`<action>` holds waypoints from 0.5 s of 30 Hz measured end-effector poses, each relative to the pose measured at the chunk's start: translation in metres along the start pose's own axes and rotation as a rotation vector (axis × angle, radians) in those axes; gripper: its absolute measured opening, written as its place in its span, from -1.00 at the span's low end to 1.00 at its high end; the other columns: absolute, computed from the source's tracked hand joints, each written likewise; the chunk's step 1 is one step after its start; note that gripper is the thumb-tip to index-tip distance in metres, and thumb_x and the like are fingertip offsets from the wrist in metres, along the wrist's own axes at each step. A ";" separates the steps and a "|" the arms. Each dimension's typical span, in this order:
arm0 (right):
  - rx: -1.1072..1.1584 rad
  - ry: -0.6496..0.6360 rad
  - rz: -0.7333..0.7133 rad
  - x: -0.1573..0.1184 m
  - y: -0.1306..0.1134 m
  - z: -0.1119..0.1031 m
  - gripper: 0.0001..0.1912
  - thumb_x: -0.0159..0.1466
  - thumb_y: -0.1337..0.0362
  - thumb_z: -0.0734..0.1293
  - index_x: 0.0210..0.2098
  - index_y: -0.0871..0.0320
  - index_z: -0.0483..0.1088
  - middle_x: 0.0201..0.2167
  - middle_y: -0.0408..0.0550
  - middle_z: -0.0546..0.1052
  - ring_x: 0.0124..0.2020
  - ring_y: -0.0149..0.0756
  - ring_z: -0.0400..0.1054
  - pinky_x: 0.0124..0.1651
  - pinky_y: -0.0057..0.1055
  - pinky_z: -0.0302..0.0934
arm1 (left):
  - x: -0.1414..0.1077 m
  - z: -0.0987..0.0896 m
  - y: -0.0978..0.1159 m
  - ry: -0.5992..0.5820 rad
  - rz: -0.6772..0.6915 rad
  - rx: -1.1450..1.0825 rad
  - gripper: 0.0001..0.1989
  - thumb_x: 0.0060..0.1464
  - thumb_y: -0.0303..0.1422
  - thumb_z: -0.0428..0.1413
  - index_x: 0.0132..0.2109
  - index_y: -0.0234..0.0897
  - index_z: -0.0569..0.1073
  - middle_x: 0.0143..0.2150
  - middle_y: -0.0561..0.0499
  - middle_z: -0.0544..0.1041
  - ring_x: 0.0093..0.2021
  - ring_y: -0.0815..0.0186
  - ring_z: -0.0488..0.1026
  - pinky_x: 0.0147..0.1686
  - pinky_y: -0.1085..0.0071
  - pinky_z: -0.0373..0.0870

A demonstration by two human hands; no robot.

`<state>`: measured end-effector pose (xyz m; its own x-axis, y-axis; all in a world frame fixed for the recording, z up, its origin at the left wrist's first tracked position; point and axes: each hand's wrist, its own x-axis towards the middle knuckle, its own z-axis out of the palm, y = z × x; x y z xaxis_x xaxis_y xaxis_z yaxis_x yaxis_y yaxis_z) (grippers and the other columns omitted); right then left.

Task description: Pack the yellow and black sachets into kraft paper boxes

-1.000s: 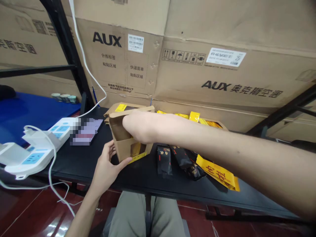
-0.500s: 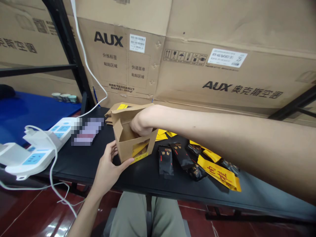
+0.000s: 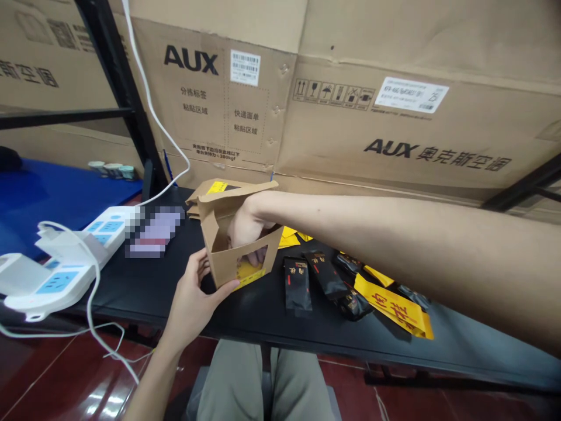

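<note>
In the head view, the left hand (image 3: 190, 298) grips a brown paper box (image 3: 221, 260) from the near side, its fingers curled up the box's left wall and its thumb pressed along the bottom edge. The box stands upright on a black table (image 3: 131, 298), with its top open and a window cut in its front wall. The right hand (image 3: 248, 228) reaches down through the open top, and its fingers (image 3: 258, 255) show through the window. They may be touching something inside, but the walls hide too much to say whether the hand is open or closed. A yellow packet (image 3: 248, 272) lies low in the box, behind the window.

Just right of the box lie three black packets (image 3: 298, 285), with a long yellow packet (image 3: 394, 310) farther right and more yellow packets (image 3: 287, 237) behind them. Another piece of brown card with a yellow label (image 3: 217, 187) sits directly behind the box. Left of the box are a blurred flat object (image 3: 153, 231) and two white power strips (image 3: 65, 280), trailing a white cable (image 3: 151, 111). Large AUX cartons (image 3: 210, 99) stand behind the box, and the person's khaki trousers (image 3: 263, 380) show nearer the camera, below it.
</note>
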<state>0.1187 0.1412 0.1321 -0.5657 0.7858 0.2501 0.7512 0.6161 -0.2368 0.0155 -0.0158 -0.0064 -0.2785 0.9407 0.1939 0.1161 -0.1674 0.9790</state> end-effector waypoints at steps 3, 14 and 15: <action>0.064 -0.157 0.045 -0.012 -0.009 -0.014 -0.49 0.40 -0.18 0.20 -0.31 0.06 0.55 -0.22 -0.13 0.70 0.03 -0.02 0.60 -0.11 -0.19 0.56 | 0.000 0.000 0.000 0.002 0.002 -0.008 -0.28 -0.09 -0.17 0.46 0.17 -0.14 0.34 0.17 -0.12 0.55 0.23 0.05 0.52 0.28 0.01 0.45; 0.224 -0.727 -0.070 -0.053 -0.038 -0.133 -0.76 0.38 0.26 0.35 -0.35 0.16 0.61 -0.34 -0.22 0.67 -0.15 -0.31 0.62 -0.03 -0.36 0.52 | 0.001 -0.001 0.001 0.027 -0.014 0.023 -0.27 -0.10 -0.17 0.46 0.17 -0.14 0.35 0.19 -0.13 0.56 0.23 0.04 0.53 0.28 0.01 0.45; 0.240 -0.655 -0.077 -0.061 -0.035 -0.146 -0.76 0.41 0.26 0.33 -0.29 0.17 0.63 -0.31 -0.24 0.67 -0.12 -0.33 0.62 0.00 -0.37 0.51 | 0.001 -0.001 0.001 0.029 -0.018 0.024 -0.27 -0.10 -0.17 0.46 0.17 -0.14 0.35 0.19 -0.13 0.56 0.23 0.04 0.53 0.27 0.01 0.45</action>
<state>0.1763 0.0642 0.2620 -0.7594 0.5637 -0.3249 0.6476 0.6069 -0.4608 0.0146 -0.0154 -0.0051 -0.3081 0.9344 0.1788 0.1339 -0.1435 0.9806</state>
